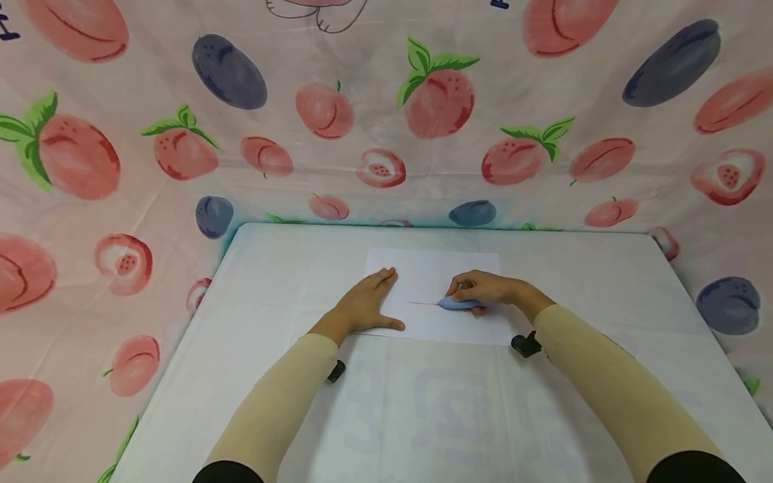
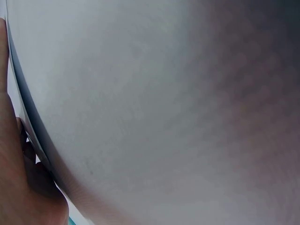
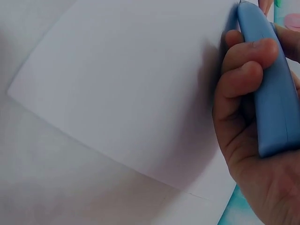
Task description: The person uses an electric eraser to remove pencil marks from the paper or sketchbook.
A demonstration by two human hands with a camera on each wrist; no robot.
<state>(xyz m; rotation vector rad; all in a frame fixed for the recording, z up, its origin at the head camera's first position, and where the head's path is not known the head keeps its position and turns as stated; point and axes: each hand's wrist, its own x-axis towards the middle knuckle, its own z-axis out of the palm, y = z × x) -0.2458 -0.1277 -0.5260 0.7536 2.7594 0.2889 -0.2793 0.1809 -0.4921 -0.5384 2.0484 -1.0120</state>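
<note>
A white sheet of paper (image 1: pixel 435 268) lies on the white table. My left hand (image 1: pixel 365 302) rests on its left side, fingers straight and thumb stretched out to the right. In the left wrist view part of that hand (image 2: pixel 14 173) shows at the left edge. My right hand (image 1: pixel 483 287) grips a thick blue tapered tool (image 1: pixel 459 304) over the right half of the sheet. Its narrow end points left, and a thin dark line (image 1: pixel 421 302) runs from there across the paper. The right wrist view shows fingers (image 3: pixel 241 79) curled round the smooth blue body; its tip is at the top edge.
The white table (image 1: pixel 290 268) stretches out around the sheet. A cloth printed with fruit (image 1: pixel 338 181) hangs behind and at both sides. Black wrist devices (image 1: pixel 527 344) sit at both cuffs, close above the tabletop.
</note>
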